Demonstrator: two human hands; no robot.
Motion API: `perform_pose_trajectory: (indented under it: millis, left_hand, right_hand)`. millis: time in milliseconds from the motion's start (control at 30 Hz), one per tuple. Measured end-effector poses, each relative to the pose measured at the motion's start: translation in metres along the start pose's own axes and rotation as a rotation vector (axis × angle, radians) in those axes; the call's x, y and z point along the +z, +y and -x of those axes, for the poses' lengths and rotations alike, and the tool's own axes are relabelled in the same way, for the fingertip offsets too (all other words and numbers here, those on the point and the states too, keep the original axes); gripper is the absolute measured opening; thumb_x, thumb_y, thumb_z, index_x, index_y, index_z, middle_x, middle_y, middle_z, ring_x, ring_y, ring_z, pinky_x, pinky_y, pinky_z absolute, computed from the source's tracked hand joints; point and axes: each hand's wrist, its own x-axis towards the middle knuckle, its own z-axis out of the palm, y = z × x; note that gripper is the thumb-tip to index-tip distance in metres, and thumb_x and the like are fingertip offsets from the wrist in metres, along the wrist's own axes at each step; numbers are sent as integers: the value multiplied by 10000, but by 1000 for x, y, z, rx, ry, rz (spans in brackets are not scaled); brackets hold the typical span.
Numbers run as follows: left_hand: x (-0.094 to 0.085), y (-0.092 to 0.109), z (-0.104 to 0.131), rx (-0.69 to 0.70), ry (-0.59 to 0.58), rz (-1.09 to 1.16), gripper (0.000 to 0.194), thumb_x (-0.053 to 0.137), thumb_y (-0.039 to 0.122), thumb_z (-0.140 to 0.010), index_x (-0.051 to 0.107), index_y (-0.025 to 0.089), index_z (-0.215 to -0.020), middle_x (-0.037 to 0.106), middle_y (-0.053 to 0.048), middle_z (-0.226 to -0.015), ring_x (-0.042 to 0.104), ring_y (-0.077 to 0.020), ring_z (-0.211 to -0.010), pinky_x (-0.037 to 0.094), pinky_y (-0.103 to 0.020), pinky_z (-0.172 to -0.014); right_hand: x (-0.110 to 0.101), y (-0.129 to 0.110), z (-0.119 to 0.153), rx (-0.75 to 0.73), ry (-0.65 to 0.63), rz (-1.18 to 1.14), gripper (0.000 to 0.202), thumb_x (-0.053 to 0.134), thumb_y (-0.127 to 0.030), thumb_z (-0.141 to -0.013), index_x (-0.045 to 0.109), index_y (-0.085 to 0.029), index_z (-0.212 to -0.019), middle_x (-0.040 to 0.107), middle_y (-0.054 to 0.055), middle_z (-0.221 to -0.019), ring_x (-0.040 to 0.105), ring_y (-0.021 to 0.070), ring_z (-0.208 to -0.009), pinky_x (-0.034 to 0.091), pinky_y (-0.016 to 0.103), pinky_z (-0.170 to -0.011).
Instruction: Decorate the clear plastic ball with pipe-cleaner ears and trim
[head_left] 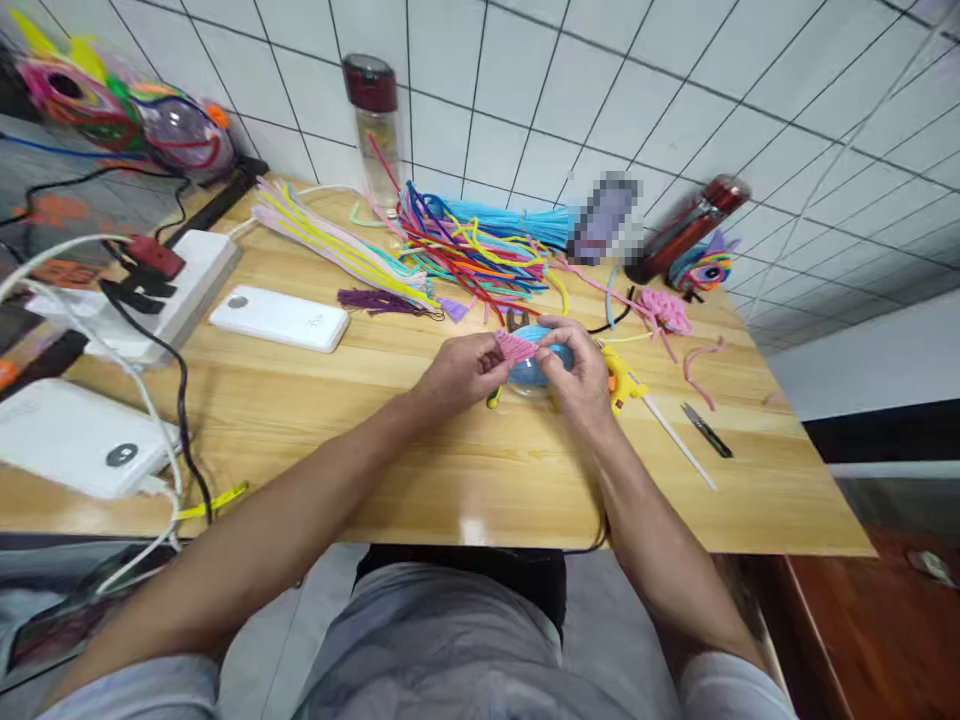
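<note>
A pink ribbed piece, apparently of pipe cleaners laid side by side, is pinched at its left edge by my left hand. My right hand has its fingers closed at the right end of the same piece. Light blue strands show just behind it. Under my hands is a clear round ball with blue on it, partly hidden by my fingers. A yellow glue gun with a white glue stick lies right beside my right hand.
Bundles of coloured pipe cleaners lie behind my hands. Small snips and a pink coil are at right. Tall bottles stand near the wall. White power banks, cables and a power strip occupy the left.
</note>
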Motion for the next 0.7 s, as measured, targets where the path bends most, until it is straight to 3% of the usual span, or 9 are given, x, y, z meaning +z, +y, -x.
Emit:
perform_pose_trajectory:
  millis: [200,300,500,700]
  left_hand:
    - [-3,3,-2,-12,-43,25,140,702,277,-906,649,175,-827,643,18,-702,552,-107,-599,433,-222,-595]
    - [-1,5,-2,2,4,69,130,723,275,-882,637,180,-902,630,26,-730,556,-111,-610,444,-227,-598]
    - [9,0,-5,55,70,41,156,729,282,-899,623,183,-840,606,25,-705,533,-113,-616,418,-242,-606]
    - [3,0,-7,154,61,-3,158,710,269,-934,643,179,-823,600,13,-721,530,-118,-629,404,-251,-611]
  right_hand:
    - [-1,0,1,18,1,27,39,671,-293,-915,687,-259,-923,745,67,-1279,671,266,-1218,521,431,-1059]
    - [-1,-1,1,22,4,41,39,667,-296,-920,681,-259,-920,740,75,-1279,672,268,-1216,524,432,-1050]
    - [0,-1,1,13,-8,59,40,654,-291,-916,674,-259,-930,739,74,-1303,670,274,-1241,515,452,-1092]
    - [0,-1,1,-1,11,77,37,652,-292,-917,673,-261,-917,749,77,-1267,679,271,-1210,526,446,-1063]
